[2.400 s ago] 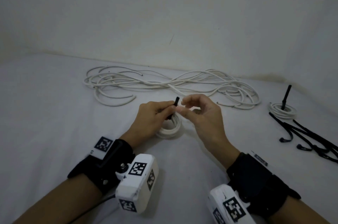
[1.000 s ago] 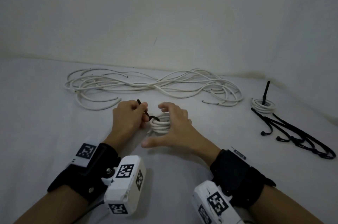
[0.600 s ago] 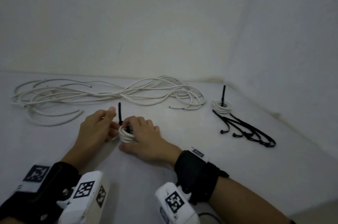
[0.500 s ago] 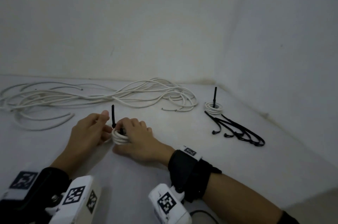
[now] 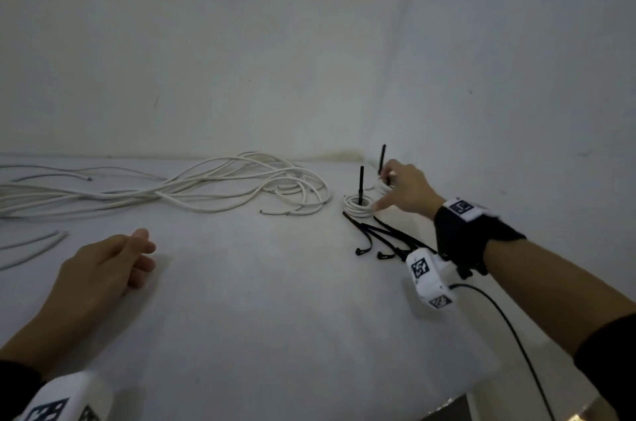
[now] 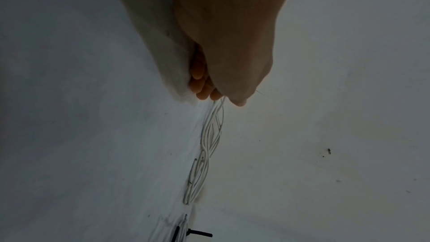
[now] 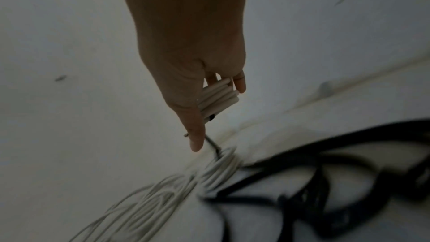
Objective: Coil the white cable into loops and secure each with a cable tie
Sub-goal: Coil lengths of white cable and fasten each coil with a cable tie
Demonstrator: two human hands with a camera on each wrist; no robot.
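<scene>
Head view first: right hand [image 5: 406, 191] grips a tied white coil [image 5: 382, 186] at the far right corner, beside a finished coil [image 5: 358, 205] with its tie tail upright, near spare black cable ties [image 5: 382, 238]. Left hand [image 5: 106, 264] rests relaxed, holding nothing. Loose white cable [image 5: 213, 186] remains (most of the job, I'd judge).

Left wrist: curled idle fingers [image 6: 201, 87].

Right wrist: fingers pinch the stacked coil.

The person is wearing a black wrist strap [image 5: 471, 234] on the right forearm, bearing a white tag; a white camera block [image 5: 428, 277] with black square markers is hanging beneath it; a thin black cable [image 5: 509, 327] is trailing from it; a similar white block [image 5: 65, 398] is showing at the left wrist.
</scene>
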